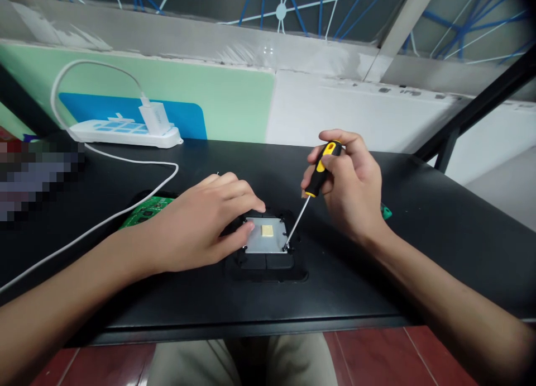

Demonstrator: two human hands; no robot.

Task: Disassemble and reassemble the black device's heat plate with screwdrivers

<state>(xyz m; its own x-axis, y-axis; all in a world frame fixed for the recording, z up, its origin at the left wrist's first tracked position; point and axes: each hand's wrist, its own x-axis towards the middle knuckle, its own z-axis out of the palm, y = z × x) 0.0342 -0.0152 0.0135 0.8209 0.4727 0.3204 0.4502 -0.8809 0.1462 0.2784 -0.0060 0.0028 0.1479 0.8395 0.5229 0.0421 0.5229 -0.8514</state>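
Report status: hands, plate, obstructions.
Right hand grips screwdriver, tip at near-right corner of gray plate. Left hand at plate's left edge. White cable off left, clear.

We spotted 1 white power strip before the blue panel, 1 charger standing on it, and away looped its white cable, over the black desk! Red tiles lay below.
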